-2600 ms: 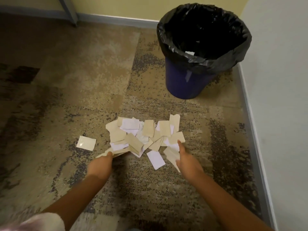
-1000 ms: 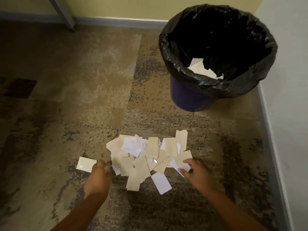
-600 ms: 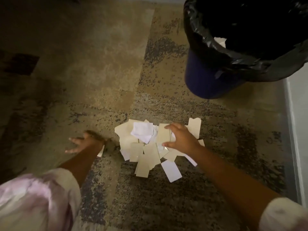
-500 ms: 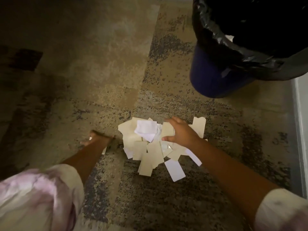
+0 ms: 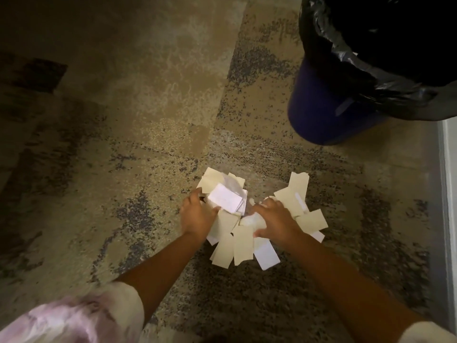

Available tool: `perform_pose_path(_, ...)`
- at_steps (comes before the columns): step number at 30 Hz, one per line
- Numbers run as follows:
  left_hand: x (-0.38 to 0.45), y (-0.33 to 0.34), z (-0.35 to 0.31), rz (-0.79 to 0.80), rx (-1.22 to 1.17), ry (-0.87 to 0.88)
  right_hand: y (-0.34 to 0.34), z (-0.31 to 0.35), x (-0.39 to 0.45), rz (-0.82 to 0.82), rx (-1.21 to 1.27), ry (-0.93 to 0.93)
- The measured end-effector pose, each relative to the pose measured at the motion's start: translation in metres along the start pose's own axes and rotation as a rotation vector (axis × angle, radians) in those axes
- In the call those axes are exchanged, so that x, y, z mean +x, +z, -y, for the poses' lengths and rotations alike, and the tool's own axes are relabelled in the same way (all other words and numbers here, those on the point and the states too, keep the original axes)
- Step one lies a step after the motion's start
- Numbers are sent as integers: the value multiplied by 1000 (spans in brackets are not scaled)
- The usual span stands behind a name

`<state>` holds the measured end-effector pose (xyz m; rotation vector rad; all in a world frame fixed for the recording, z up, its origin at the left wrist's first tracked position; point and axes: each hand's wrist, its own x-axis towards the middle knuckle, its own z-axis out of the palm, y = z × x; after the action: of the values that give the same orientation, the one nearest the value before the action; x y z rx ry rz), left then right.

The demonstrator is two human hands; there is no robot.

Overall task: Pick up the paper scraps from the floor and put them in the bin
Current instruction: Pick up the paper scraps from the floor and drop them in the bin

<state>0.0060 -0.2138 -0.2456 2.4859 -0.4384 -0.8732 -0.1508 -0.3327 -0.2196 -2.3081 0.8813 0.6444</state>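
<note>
Since half a second ago the left hand has come in from the bare carpet on the left to the left edge of the paper scraps, and the heap is now bunched between both hands. The single scrap that lay apart on the left is no longer visible.

Left hand: palm down at the heap's left edge, fingers curled loosely against the scraps, thumb beside a white scrap tilted up at the top of the pile. Whether it grips any piece cannot be told.

Right hand: spread flat over the middle of the heap, fingers wide, pressing scraps to the floor. Beige pieces fan out beyond it to the right and toward the person.

Bin: dark blue, lined with a black bag folded over its rim, standing at the upper right, well apart from the heap. Its inside is too dark to read.

Clearance: open carpet lies between heap and bin. To the right, a pale baseboard bounds the floor just beside the bin.

Surface: mottled tan carpet with dark speckled patches; lighting is dim. A pale pinkish sleeve shows on the left arm.
</note>
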Motion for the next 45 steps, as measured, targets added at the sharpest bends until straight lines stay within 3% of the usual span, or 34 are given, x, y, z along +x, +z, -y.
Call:
perform_pose_path(6,2,-5,-13,-28,-422,-213,-4,-10,-32,-146,347,66)
perform_pose_path(9,11,-6,-17,32,-245,-171,-16,-14,-37,-187,502,93)
perform_pose_path(14,-16,0,-7,-150,57,-41,-61,-15,-69,-219,641,0)
perform_pose_path(17,-35,6,3,-48,243,51,-110,-5,-99,-284,606,-92)
perform_pose_path(21,-53,17,10,128,478,137,-186,-2,-149,-586,727,-300)
perform_pose_path(26,-44,12,2,92,261,-23,-286,-13,-142,-1073,563,-268)
perform_pose_path(28,-39,15,-1,93,342,-32,-309,-22,-120,-1129,685,-246)
perform_pose_path(30,-40,21,-6,128,416,-28,-320,-30,-97,-1061,590,-141)
perform_pose_path(33,-44,27,-11,186,416,-66,-311,-40,-82,-968,317,-1)
perform_pose_path(37,-47,26,-12,150,428,-88,-261,-20,-107,-1216,187,-137)
perform_pose_path(40,-47,26,-11,90,435,-89,-194,-9,-117,-1301,70,-259)
perform_pose_path(42,-48,25,-9,28,402,-98,-142,-6,-112,-1236,64,-264)
perform_pose_path(45,-44,17,-3,-27,319,-107,-64,-8,-94,-892,121,-106)
